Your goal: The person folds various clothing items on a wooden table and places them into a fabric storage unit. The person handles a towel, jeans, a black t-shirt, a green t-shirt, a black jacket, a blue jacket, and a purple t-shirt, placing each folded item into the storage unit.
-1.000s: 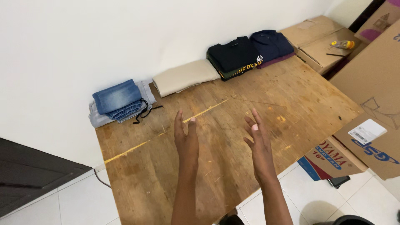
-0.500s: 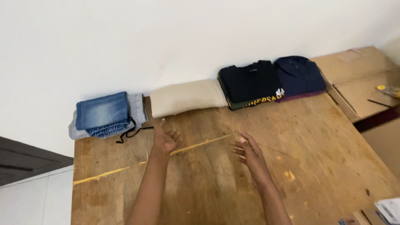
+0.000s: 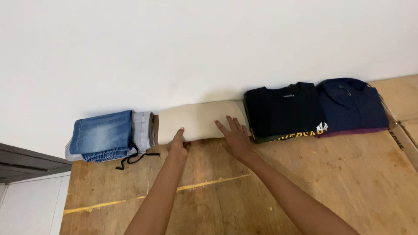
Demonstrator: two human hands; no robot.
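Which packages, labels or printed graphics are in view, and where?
Cardboard box: right edge of the wooden board, brown, dark print along its side.
Printed graphic: front fold of the black shirt stack, yellow lettering with a small white emblem.
No screens or signs.

Left hand (image 3: pixel 178 142) fingertips tucked out of sight under beige folded garment (image 3: pixel 198 121), cardboard box (image 3: pixel 402 109) cut off at right edge, both elbows below frame.

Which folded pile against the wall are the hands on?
The beige folded garment: left hand grips its front edge, right hand lies flat on it. The denim, black and navy piles are untouched.
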